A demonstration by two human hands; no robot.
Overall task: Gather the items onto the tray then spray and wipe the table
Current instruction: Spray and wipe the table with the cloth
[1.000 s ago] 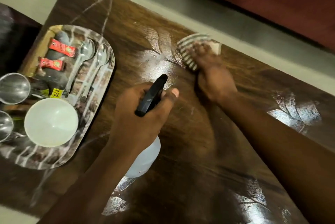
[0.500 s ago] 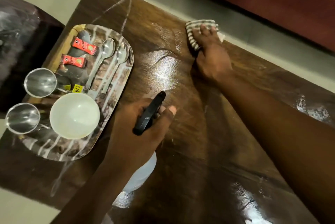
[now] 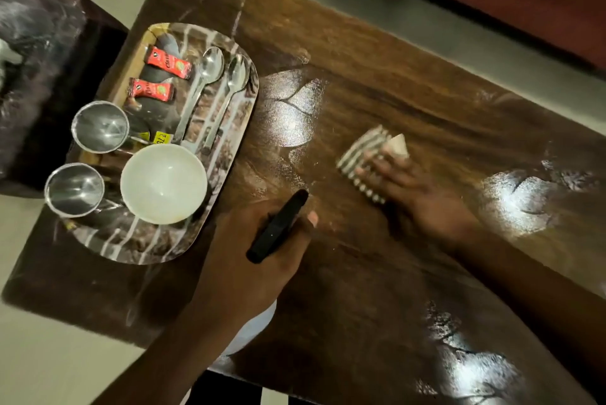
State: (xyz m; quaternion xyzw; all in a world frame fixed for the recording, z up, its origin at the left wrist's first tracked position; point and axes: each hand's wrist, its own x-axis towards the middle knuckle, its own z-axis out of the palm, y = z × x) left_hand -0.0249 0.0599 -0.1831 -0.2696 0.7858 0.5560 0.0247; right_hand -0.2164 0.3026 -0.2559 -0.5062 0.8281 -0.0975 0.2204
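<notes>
The left hand (image 3: 249,260) is wrapped around a spray bottle (image 3: 278,230), its black head poking up between the fingers, held over the dark wooden table (image 3: 377,290). The right hand (image 3: 416,194) presses flat, fingers spread, on a striped cloth (image 3: 360,148) against the glossy tabletop. At the table's left end, the tray (image 3: 226,175) carries two spoons (image 3: 210,76), two red sachets (image 3: 164,76), two steel cups (image 3: 88,158) and a white bowl (image 3: 164,183).

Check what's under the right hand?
A striped cloth lies flat on the wooden table under the right hand, its stripes showing past the fingers. The part beneath the palm is covered.
</notes>
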